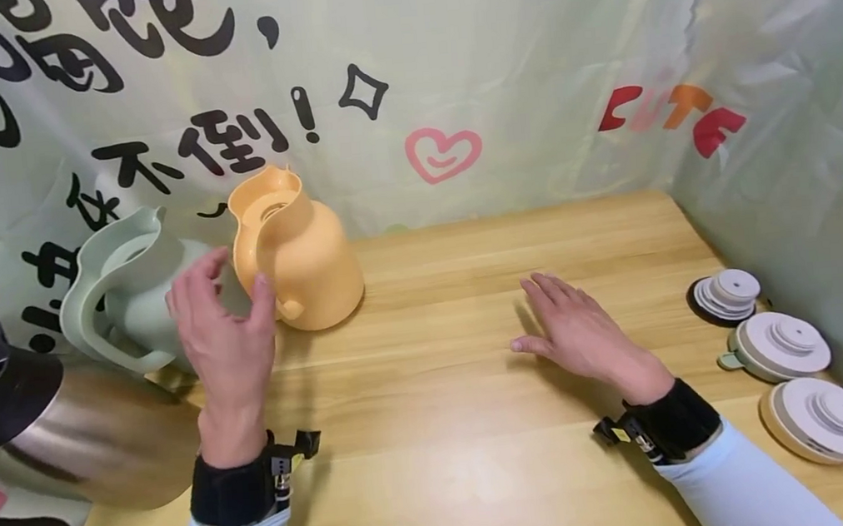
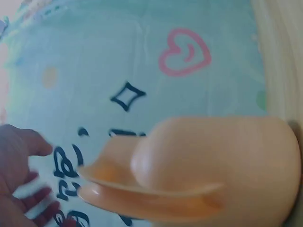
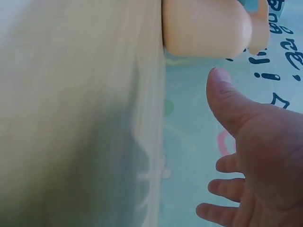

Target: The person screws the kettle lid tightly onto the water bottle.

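An orange jug with a wavy rim and no lid stands upright at the back left of the table. My left hand hovers just in front of its handle, thumb and fingers apart; in the left wrist view that hand shows a gap to the jug. Behind the hand stands a pale green jug, its mouth also uncovered. Over the middle of the table my right hand is spread and holds nothing. The right wrist view shows its thumb and fingers extended, away from the orange jug.
A steel jug with a black top and handle stands at the near left. Along the right edge of the wooden table lie three lids: a black-rimmed one, a green one, an orange one. A printed sheet hangs behind.
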### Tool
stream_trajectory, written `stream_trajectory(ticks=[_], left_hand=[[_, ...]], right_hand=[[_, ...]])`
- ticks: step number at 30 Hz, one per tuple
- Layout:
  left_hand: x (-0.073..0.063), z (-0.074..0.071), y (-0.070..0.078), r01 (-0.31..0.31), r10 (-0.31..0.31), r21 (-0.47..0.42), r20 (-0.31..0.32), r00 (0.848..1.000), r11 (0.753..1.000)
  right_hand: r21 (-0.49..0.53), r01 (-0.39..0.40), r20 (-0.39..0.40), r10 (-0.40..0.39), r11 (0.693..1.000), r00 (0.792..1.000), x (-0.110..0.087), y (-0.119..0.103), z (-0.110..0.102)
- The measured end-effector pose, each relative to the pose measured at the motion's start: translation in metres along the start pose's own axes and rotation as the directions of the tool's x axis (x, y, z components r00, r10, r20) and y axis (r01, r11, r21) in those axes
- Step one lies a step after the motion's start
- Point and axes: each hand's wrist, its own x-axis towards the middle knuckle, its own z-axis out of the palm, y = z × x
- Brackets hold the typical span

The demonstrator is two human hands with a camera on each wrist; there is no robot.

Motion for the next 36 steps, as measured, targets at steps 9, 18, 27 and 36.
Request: stream_trajectory(ticks=[9, 18, 27, 36], left_hand=[[0.008, 0.033, -0.028, 0.541, -0.479, -0.105, 0.346, 0.807, 0.835], [0.003, 0.042, -0.042, 0.581, -0.521, -0.211, 0.279, 0.807, 0.786], [0.002, 0.032, -0.041, 0.563, -0.511, -0.213, 0.255, 0.821, 0.799], [0.003, 0.029, -0.045, 0.54, -0.489, -0.233, 0.244, 0.837, 0.809]], right_hand=[[0.06, -0.09, -0.008, 0.091, 0.994, 0.996, -0.031, 0.013, 0.009], [0.023, -0.111, -0.039, 0.112, 0.994, 0.993, -0.037, 0.022, 0.005], [-0.07, -0.34, -0.029, 0.339, 0.938, 0.94, -0.064, 0.051, -0.031], [-0.109, -0.619, -0.024, 0.62, 0.778, 0.784, -0.101, 0.082, -0.074]])
